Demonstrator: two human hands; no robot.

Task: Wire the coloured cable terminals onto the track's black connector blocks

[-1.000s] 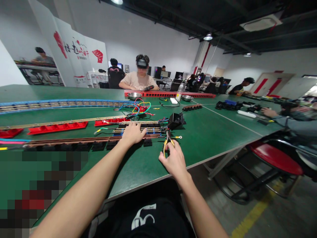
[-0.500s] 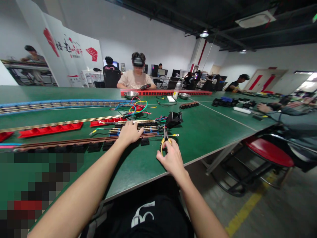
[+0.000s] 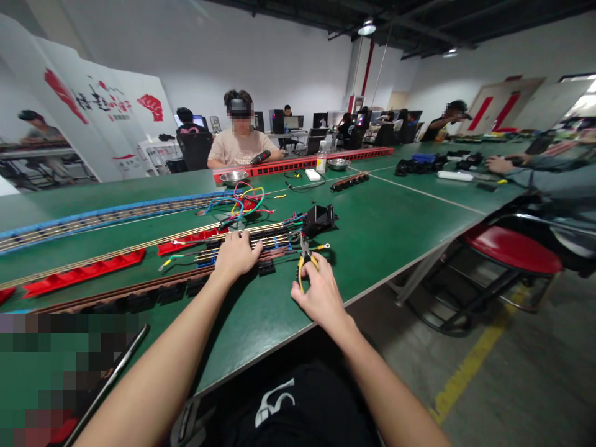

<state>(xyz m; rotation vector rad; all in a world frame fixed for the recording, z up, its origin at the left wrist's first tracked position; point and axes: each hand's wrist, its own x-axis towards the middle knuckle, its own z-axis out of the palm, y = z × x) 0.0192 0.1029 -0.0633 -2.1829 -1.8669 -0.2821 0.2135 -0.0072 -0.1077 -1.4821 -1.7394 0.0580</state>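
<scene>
Above centre, a metal bowl (image 3: 234,179) and a bottle (image 3: 321,162) are set beyond tangled wires (image 3: 241,210); the right end of the bars (image 3: 274,242) is crowded by a black box (image 3: 318,219). Mid-frame, the bars, stretched left to right, are covered by the open left hand (image 3: 238,254). Pliers (image 3: 305,252), pointed up-frame, are gripped by the right hand (image 3: 322,287).

This looks like an assembly workshop: the long green tabletop (image 3: 386,230) carries brown strips (image 3: 116,287), coloured loose wires (image 3: 242,205), yellow-handled pliers (image 3: 305,251) and metal bowls (image 3: 234,178), with a co-worker (image 3: 244,143) seated across it. A yellow floor line (image 3: 482,352), a red-topped stool (image 3: 512,248) and hanging lamps (image 3: 367,27) beneath a dark ceiling suit a work floor. Behind, computer monitors (image 3: 292,122) on desks give the same room an office end.
</scene>
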